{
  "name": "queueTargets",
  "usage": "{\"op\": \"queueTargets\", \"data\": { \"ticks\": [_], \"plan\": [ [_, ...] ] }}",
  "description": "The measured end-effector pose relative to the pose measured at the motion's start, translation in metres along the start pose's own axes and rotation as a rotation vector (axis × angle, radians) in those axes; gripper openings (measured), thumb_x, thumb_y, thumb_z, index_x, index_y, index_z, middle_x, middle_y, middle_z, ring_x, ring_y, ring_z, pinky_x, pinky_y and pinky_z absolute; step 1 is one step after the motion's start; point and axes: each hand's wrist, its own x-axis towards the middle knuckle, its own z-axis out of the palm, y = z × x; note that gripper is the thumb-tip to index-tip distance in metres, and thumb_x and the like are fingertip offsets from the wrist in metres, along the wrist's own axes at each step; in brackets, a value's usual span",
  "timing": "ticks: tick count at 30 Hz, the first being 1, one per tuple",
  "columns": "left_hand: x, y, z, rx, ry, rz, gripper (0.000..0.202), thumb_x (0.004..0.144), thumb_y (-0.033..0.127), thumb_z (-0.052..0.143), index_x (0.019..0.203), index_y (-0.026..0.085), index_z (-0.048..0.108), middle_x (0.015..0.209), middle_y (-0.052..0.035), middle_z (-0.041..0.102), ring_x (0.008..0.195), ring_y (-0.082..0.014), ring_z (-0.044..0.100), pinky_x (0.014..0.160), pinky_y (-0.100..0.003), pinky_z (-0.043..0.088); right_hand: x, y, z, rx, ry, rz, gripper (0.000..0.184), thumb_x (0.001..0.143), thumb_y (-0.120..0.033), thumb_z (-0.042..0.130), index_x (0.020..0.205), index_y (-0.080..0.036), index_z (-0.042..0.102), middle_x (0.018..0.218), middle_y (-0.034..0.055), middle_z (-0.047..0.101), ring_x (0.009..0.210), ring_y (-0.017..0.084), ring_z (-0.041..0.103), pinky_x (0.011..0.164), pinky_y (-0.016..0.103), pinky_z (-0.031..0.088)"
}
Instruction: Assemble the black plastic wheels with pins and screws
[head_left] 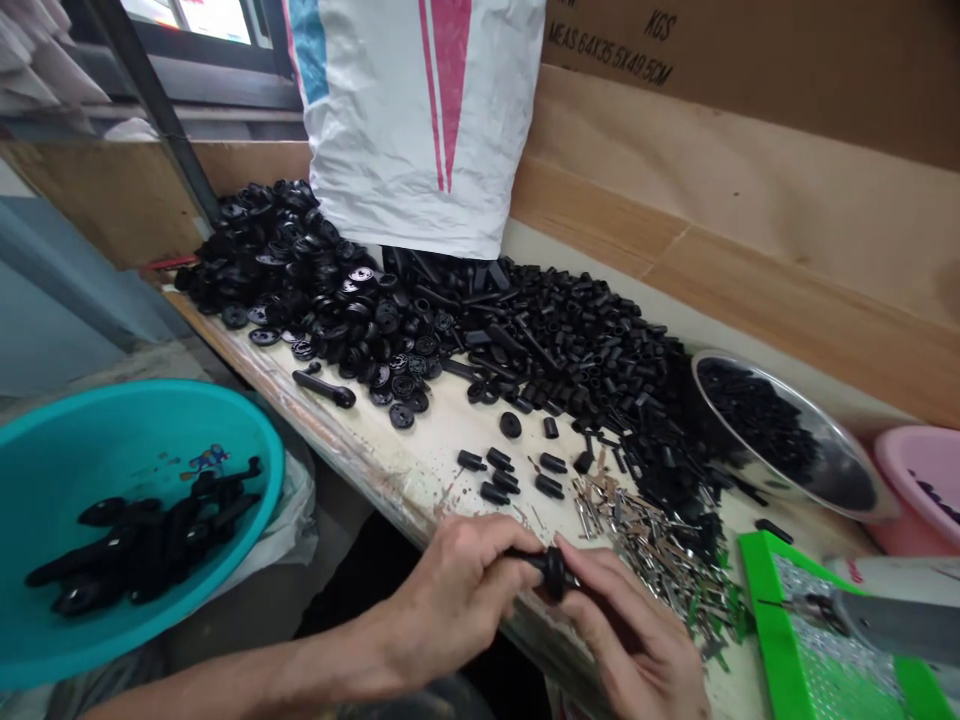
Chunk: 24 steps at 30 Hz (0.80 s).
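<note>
My left hand (472, 575) pinches one end of a black plastic part with a round collar (555, 574) above the table's front edge. From the other side, the fingers of my right hand (634, 635) close on the same part; its ends are partly hidden by my fingers. Just beyond my hands, several short black cylinders with thin stems (504, 481) lie on the table. A black disc (510, 425) and a small black sleeve (551, 428) sit behind them. Right of these spreads a pile of small metal pins and clips (645, 530).
Black round caps (300, 240) and black sleeves (600, 340) are heaped along the back, below a white sack (420, 130). At left is a teal basin (247, 430) with black parts. A steel bowl (840, 470), a green-rimmed tray (772, 620) and a power screwdriver (892, 622) are at right.
</note>
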Motion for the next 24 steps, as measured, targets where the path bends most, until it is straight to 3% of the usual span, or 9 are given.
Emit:
{"op": "queueTargets", "data": {
  "ticks": [2,6,8,14,19,24],
  "plan": [
    [0.002,-0.002,-0.002,-0.044,-0.024,-0.006,0.015,0.082,0.024,0.058,0.086,0.014,0.067,0.052,0.0034,0.054,0.042,-0.0062,0.045,0.041,-0.016,0.034,0.002,-0.001,0.001,0.010,0.005,-0.015,0.044,0.087,-0.008,0.057,0.127,-0.027,0.058,0.102,0.0035,0.067,0.090,0.013,0.068,0.076,0.016,0.055],
    [0.012,-0.011,-0.013,-0.435,-0.250,-0.213,0.020,0.078,0.031,0.062,0.085,0.011,0.064,0.057,0.0004,0.059,0.039,-0.0062,0.046,0.035,-0.015,0.033,0.007,-0.001,0.003,0.065,0.006,-0.136,0.044,0.086,-0.004,0.056,0.125,-0.025,0.059,0.104,0.0044,0.068,0.092,0.013,0.067,0.081,0.018,0.054],
    [0.013,-0.013,-0.014,-0.479,-0.274,-0.233,0.021,0.078,0.031,0.063,0.083,0.011,0.063,0.062,-0.0015,0.061,0.040,-0.0059,0.047,0.035,-0.014,0.033,0.008,0.001,0.003,0.058,-0.030,-0.146,0.046,0.087,-0.004,0.057,0.127,-0.024,0.058,0.108,0.0056,0.068,0.096,0.014,0.067,0.083,0.019,0.054],
    [0.008,-0.006,-0.001,-0.132,-0.041,-0.086,0.017,0.082,0.027,0.057,0.089,0.013,0.064,0.046,0.0058,0.049,0.036,-0.0055,0.039,0.037,-0.015,0.031,0.001,0.005,0.001,-0.003,-0.011,0.008,0.043,0.090,-0.014,0.056,0.130,-0.029,0.056,0.107,0.0036,0.069,0.093,0.015,0.069,0.077,0.017,0.056],
    [0.005,-0.008,0.004,-0.055,-0.078,-0.039,0.018,0.084,0.024,0.053,0.091,0.014,0.065,0.052,0.0039,0.052,0.040,-0.0069,0.044,0.042,-0.017,0.036,-0.003,0.006,-0.001,-0.018,0.027,0.062,0.040,0.086,-0.025,0.066,0.125,-0.030,0.061,0.107,0.0030,0.071,0.091,0.017,0.071,0.073,0.017,0.058],
    [-0.003,-0.007,0.006,0.177,-0.071,0.115,0.023,0.089,0.020,0.046,0.103,0.015,0.064,0.064,0.0016,0.056,0.052,-0.0077,0.051,0.052,-0.018,0.042,-0.004,0.001,-0.004,-0.016,0.074,0.060,0.038,0.085,-0.019,0.066,0.121,-0.030,0.063,0.104,0.0020,0.071,0.089,0.015,0.071,0.077,0.018,0.058]
  ]
}}
